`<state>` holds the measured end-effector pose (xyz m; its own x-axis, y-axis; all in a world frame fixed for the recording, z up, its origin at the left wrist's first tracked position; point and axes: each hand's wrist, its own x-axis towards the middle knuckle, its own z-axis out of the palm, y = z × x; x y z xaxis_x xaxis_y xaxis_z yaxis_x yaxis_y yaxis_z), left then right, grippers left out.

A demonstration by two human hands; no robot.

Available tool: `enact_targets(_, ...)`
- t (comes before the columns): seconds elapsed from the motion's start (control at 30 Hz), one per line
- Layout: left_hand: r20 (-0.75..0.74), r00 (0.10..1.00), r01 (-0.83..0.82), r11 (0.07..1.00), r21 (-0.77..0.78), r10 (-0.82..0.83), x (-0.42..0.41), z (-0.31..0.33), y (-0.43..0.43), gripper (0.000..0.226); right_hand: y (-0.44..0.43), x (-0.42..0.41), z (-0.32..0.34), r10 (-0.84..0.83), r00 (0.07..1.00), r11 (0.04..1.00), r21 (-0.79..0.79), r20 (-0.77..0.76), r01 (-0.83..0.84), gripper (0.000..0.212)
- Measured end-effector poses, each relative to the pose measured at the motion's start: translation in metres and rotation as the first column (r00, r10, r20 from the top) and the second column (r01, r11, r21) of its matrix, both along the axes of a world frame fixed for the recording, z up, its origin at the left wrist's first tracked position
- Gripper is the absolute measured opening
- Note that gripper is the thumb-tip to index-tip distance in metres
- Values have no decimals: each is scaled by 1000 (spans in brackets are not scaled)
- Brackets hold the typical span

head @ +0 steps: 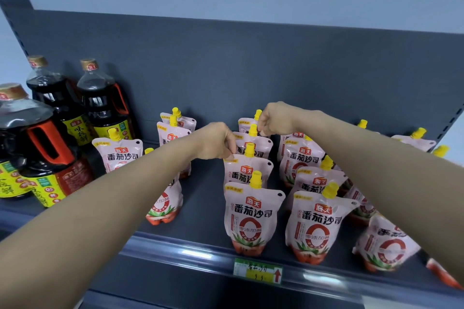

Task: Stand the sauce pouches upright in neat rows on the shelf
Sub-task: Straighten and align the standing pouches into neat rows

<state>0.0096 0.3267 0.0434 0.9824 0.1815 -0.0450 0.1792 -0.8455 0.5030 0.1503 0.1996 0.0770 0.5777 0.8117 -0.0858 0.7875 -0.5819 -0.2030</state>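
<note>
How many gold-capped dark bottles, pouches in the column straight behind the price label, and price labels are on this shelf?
Gold-capped dark bottles: 3
Pouches in that column: 4
Price labels: 1
Total: 8

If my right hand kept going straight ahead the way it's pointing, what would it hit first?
Probably the rearmost pouch in that row, whose yellow cap sits right at the right hand. Beyond it stands only the shelf's dark back panel. Depth is hard to judge here.
</note>
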Motion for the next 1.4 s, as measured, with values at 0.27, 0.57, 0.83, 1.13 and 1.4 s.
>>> enact_targets(0.27, -72, 994, 56, 965, -257, -78, -34, 27, -12, 4, -4, -10, 2, 21, 1000, 1000, -6, 9, -21, 21)
enact_targets(0.57, -150, 985, 72, 991, -113, -89, -43, -8, -32, 11, -1, -24, 0, 76, 996, 997, -34, 50, -74, 22)
enact_targets(0.83, -114, 993, -14, 997, -82, 4, -56, -9, -19, 11, -5, -32, -4, 85, 996, 996, -38, 35, -84, 24)
enact_targets(1.13, -95, 994, -60, 988, -146, 46, -59, -11, -19, 14, -2, -39, 5, 101, 995, 994, 31, 5, -101, 26)
enact_targets(1.4, -86, 996, -29, 989, -147, 16, -57, -11, -21, 16, -8, -36, 5, 102, 995, 994, 39, 17, -102, 24)
